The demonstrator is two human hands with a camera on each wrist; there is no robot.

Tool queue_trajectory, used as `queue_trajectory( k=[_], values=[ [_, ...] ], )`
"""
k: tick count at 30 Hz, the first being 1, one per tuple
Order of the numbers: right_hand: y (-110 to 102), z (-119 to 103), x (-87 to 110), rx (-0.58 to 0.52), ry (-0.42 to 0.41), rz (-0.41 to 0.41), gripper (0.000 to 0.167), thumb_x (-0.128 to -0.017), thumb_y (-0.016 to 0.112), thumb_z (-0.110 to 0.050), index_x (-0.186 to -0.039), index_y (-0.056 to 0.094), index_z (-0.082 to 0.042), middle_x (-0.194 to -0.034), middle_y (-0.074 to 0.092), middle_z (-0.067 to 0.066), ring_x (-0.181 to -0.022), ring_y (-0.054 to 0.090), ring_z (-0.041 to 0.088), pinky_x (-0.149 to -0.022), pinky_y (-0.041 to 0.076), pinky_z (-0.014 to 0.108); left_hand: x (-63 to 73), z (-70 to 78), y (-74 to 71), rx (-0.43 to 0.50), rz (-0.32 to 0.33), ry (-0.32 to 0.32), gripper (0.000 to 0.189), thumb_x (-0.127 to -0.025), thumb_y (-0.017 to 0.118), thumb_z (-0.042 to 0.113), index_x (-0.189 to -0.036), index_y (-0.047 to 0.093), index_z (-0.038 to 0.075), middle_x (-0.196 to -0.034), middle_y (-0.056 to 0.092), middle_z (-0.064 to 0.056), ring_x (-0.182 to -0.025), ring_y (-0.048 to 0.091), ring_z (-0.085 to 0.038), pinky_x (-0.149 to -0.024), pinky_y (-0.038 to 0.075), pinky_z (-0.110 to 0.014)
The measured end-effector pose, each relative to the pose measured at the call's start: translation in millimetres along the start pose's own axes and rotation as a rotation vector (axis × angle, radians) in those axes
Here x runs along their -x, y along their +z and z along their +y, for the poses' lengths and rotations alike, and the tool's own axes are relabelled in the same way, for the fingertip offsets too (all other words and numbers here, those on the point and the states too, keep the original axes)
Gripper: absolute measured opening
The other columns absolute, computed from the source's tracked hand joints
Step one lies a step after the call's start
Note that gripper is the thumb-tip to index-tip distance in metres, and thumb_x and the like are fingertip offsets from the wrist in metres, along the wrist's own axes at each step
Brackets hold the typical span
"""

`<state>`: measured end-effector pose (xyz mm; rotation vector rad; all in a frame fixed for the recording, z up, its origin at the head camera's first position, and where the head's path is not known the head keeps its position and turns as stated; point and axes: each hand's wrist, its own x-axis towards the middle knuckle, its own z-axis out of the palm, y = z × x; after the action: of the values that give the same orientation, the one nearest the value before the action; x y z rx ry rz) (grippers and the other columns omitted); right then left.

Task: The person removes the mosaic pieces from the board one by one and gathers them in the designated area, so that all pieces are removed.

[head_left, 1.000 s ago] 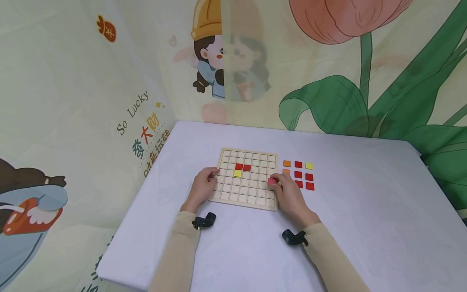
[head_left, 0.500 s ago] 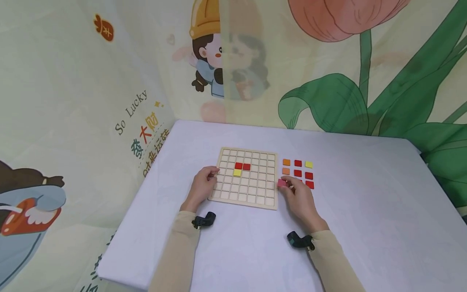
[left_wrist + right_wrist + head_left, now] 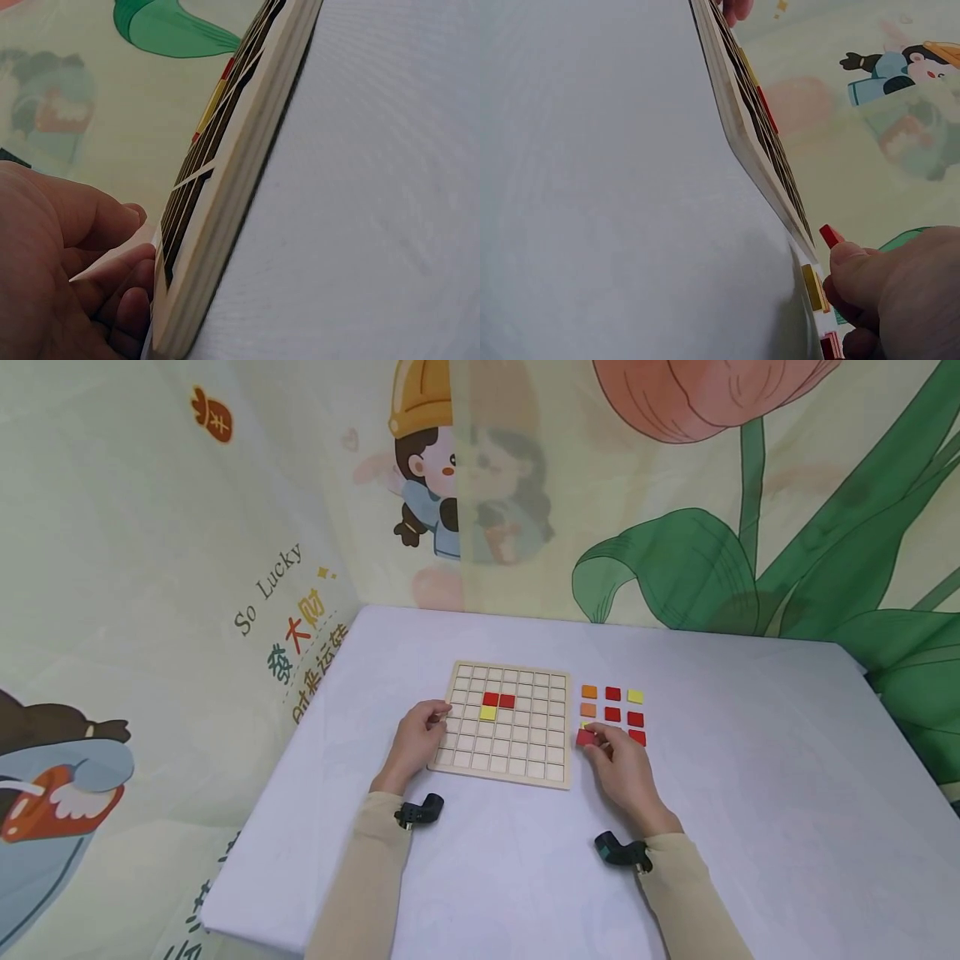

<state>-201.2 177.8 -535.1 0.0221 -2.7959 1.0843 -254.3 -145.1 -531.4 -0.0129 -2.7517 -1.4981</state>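
Observation:
My right hand pinches a small red square tile between thumb and fingertips, just off the right edge of the wooden grid board. In the right wrist view that red tile is tilted, raised above a yellow tile on the table. On the board lie two red tiles side by side, with a yellow tile below the left one. My left hand rests at the board's left edge, its loosely bent fingers against the side and holding nothing.
Right of the board, loose tiles lie in rows: orange tiles, several red tiles and a yellow tile in the far corner. The right hand partly covers the nearest row. A white cloth covers the table; printed fabric hangs behind.
My right hand has drawn the red tile rightward from over the board's right edge to beside the loose tiles. The left hand stays at the board's left edge.

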Motion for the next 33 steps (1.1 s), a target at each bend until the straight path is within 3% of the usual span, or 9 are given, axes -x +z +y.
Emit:
queue_trajectory(
  k=[7, 20, 33],
  values=[
    [-1.2, 1.1, 2.7, 0.086, -0.004, -0.027, 0.039, -0.093, 0.066, -0.012, -0.13, 0.059, -0.004, -0.112, 0.061, 0.013, -0.099, 0.055, 0.027, -0.09, 0.054, 0.043, -0.1, -0.1, -0.1, 0.0, -0.001, 0.001, 0.031, -0.094, 0.055, 0.006, -0.124, 0.064, 0.009, -0.13, 0.058, -0.006, -0.105, 0.055, -0.021, -0.088, 0.048, -0.035],
    [-2.2, 1.4, 4.7, 0.13, -0.002, -0.071, 0.035, -0.09, 0.068, -0.009, -0.124, 0.063, -0.006, -0.103, 0.06, 0.01, -0.092, 0.054, 0.024, -0.084, 0.055, 0.04, 1.3, -1.2, 0.2, 0.01, -0.004, -0.003, 0.031, -0.094, 0.055, 0.006, -0.124, 0.064, 0.009, -0.132, 0.057, -0.005, -0.105, 0.054, -0.021, -0.088, 0.047, -0.034],
    [-4.6, 0.8, 5.0, 0.147, -0.004, -0.08, 0.035, -0.09, 0.069, -0.01, -0.124, 0.064, -0.005, -0.104, 0.058, 0.01, -0.093, 0.053, 0.024, -0.083, 0.055, 0.04, 0.7, -0.1, 0.8, 0.001, 0.003, 0.008, 0.031, -0.095, 0.055, 0.007, -0.125, 0.063, 0.009, -0.13, 0.058, -0.006, -0.107, 0.054, -0.021, -0.09, 0.048, -0.036]
  ],
)
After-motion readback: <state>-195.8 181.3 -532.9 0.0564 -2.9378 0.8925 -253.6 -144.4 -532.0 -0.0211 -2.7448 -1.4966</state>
